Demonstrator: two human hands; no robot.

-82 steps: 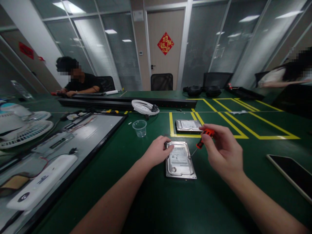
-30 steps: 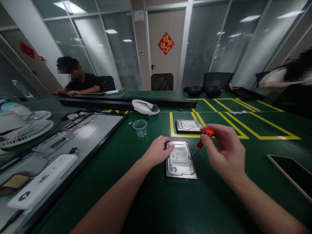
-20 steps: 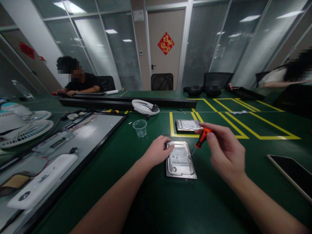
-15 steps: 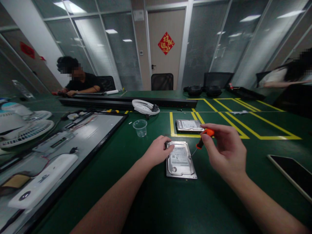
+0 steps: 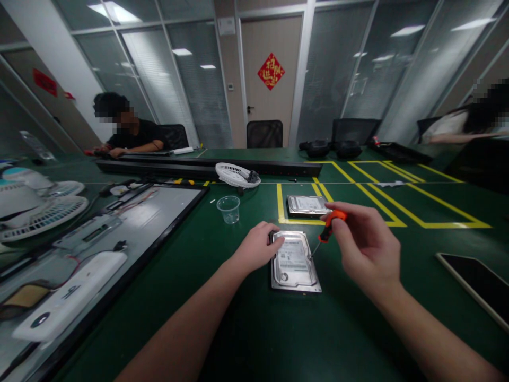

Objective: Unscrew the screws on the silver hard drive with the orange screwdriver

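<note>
A silver hard drive lies label up on the green table in front of me. My left hand grips its upper left corner, thumb on the top face and fingers along the side. In my right hand is a screwdriver with an orange and black handle, pinched between thumb and fingers. The screwdriver tilts, and its tip meets the drive's right edge; whether it sits in a screw is too small to tell. Just beyond lies a second hard drive within yellow tape lines.
A clear plastic cup stands left of the drives, with a white fan grille behind it. At left lies a large opened panel carrying parts. A phone rests at right. A person sits across the table.
The screwdriver's handle and my right hand have shifted slightly left, while the tip stays at the same spot. My left hand and the hard drive have not moved.
</note>
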